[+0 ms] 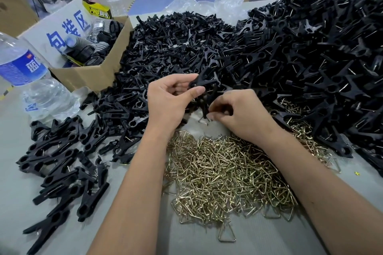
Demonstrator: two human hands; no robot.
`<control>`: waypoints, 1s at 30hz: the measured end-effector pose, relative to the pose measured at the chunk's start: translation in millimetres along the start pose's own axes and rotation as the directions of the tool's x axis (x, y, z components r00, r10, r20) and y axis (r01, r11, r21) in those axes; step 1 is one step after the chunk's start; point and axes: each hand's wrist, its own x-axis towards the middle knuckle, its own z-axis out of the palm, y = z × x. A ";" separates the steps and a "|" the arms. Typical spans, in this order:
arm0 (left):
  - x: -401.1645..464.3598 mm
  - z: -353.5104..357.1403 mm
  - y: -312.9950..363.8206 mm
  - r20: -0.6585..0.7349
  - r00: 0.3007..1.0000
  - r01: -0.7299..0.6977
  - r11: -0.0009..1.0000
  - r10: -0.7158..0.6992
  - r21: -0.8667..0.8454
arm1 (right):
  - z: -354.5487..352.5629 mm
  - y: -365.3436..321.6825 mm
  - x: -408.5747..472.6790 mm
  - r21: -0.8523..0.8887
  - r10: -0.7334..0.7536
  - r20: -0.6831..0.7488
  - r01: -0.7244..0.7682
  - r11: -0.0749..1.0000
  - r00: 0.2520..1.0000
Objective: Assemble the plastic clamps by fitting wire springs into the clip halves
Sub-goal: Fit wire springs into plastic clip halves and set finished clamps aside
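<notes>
Left hand pinched a black clamp; right hand fingers curled, w/ contents hidden. Clamp looked light, stiff; springy wire probably best held at its bend.

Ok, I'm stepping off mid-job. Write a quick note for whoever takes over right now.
Left hand: pinches a black clamp above the table.
Right hand: fingers curled at the clamp's lower end; a wire spring shows just below, though the grip on it is hidden.
Loose springs: heap in front of you.
Clip halves: big pile behind the hands.
Done: assembled clamps at left, plus the heap at right.
Left: finish this clamp; many halves remain.
</notes>
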 end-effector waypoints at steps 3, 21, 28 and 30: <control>0.5 0.7 -2.6 -0.032 0.999 0.017 1.000 -0.017 -0.001 | 1.5 -6.5 -0.6 -0.086 -0.033 0.077 0.040 0.995 0.996; 2.7 -1.6 -3.0 -0.186 0.981 -0.054 0.998 0.049 -0.021 | 7.4 -22.5 3.5 -0.200 -0.051 0.252 0.104 0.974 0.966; 3.2 -0.1 -3.5 -0.205 0.977 -0.060 0.998 0.054 -0.025 | 14.2 -28.6 14.0 -0.227 -0.081 0.246 0.139 0.964 0.966; 2.9 -0.7 -3.8 -0.201 0.978 -0.060 0.998 0.054 -0.024 | 14.6 -27.8 13.6 -0.225 -0.083 0.253 0.142 0.964 0.964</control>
